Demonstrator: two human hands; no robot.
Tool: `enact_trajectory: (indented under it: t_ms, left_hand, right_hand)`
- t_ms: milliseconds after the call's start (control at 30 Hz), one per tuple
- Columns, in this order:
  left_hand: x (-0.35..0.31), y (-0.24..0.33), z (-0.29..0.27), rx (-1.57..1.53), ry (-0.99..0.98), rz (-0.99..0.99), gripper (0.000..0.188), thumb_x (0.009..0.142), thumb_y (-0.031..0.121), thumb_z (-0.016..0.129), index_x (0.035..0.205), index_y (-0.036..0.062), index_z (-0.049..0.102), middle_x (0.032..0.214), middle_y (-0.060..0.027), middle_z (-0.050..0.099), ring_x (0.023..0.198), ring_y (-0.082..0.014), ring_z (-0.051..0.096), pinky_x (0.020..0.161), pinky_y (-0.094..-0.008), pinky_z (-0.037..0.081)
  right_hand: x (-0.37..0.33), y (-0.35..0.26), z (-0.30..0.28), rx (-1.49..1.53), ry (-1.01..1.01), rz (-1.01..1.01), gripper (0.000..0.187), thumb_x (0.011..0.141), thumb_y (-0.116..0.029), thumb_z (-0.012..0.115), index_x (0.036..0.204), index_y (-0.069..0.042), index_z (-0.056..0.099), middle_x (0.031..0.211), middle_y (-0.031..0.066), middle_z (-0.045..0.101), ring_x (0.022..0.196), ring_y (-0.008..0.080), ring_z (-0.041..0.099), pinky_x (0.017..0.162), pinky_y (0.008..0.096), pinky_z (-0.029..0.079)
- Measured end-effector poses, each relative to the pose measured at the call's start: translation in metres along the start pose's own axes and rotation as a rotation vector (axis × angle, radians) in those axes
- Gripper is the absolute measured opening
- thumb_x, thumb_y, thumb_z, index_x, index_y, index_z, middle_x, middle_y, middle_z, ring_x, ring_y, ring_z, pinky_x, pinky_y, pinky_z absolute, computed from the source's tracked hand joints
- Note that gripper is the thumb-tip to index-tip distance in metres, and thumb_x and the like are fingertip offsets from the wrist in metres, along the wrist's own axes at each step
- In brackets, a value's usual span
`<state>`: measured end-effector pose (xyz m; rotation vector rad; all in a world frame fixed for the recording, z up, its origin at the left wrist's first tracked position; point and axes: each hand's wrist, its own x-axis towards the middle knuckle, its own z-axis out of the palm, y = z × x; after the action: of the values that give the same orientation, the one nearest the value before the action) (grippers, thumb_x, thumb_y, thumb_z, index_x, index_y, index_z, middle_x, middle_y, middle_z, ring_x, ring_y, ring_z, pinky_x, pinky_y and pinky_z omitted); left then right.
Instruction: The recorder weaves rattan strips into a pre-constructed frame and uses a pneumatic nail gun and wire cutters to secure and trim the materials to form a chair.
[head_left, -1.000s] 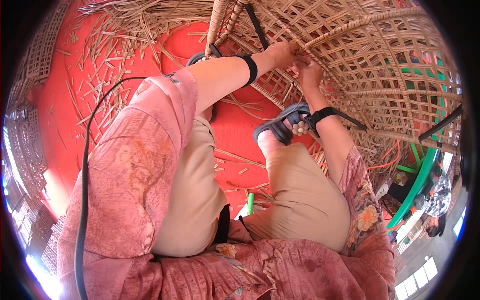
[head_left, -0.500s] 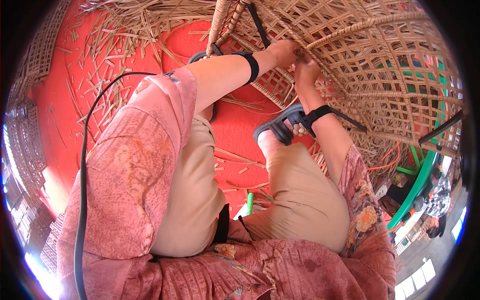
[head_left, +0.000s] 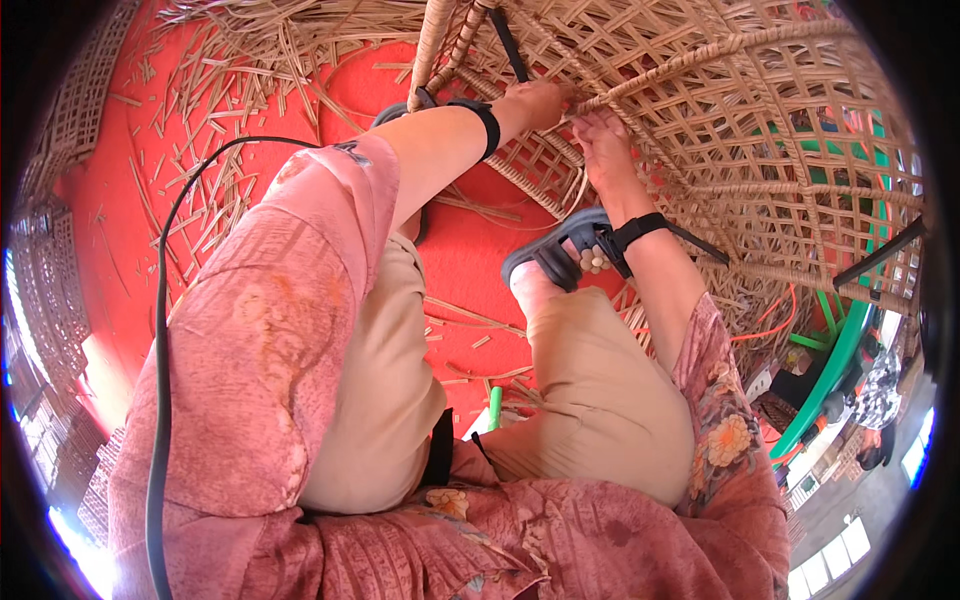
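In front of me a large tan wicker piece with open lattice weave and wrapped ribs leans over my feet. My left hand is closed at a wrapped rib beside the lattice. What lies between its fingertips is hidden. Just to its right, my right hand is raised with its fingers stretched and slightly apart, close against the same weave. A thin pale strip hangs by the right hand's edge.
Cane offcuts litter the red floor on the left. A dark cable runs along my left sleeve. Dark rods cross the wicker piece. A green curved tube and a person are at the right.
My left hand has shifted a little to the left, along the rib. The right hand has drawn slightly apart from it, and its fingers have straightened.
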<state>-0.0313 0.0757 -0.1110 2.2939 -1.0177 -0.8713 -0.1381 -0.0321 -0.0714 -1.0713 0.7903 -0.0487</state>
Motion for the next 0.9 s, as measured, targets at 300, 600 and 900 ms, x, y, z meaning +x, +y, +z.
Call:
enact_trajectory:
  t_ms: [300, 600, 900]
  left_hand:
    - [-0.033, 0.028, -0.029, 0.197, -0.036, -0.049, 0.038, 0.087, 0.034, 0.053, 0.113, 0.0065, 0.059, 0.108, -0.0180, 0.062, 0.103, -0.0351, 0.059, 0.086, -0.0444, 0.048]
    - [-0.087, 0.085, -0.007, -0.135, -0.753, 0.010, 0.040, 0.083, 0.033, 0.061, 0.105, -0.0010, 0.060, 0.093, -0.0172, 0.066, 0.080, -0.0268, 0.067, 0.070, -0.0396, 0.053]
    - [-0.016, -0.002, 0.005, 0.022, 0.159, 0.052, 0.050, 0.081, 0.028, 0.062, 0.119, -0.0015, 0.048, 0.110, -0.0213, 0.060, 0.101, -0.0281, 0.060, 0.086, -0.0372, 0.048]
  right_hand:
    - [0.007, 0.006, 0.008, -0.053, 0.022, -0.046, 0.031, 0.078, 0.001, 0.057, 0.108, 0.002, 0.050, 0.102, 0.0114, 0.058, 0.092, 0.0192, 0.058, 0.075, 0.0274, 0.047]
    - [0.015, -0.005, -0.008, -1.149, 0.079, -0.238, 0.037, 0.074, -0.032, 0.071, 0.082, 0.004, 0.064, 0.067, 0.0178, 0.064, 0.066, 0.0297, 0.063, 0.063, 0.0389, 0.047]
    - [0.018, -0.001, -0.014, -1.146, -0.057, -0.661, 0.010, 0.076, -0.011, 0.064, 0.079, -0.002, 0.066, 0.071, 0.0200, 0.062, 0.068, 0.0353, 0.061, 0.062, 0.0411, 0.048]
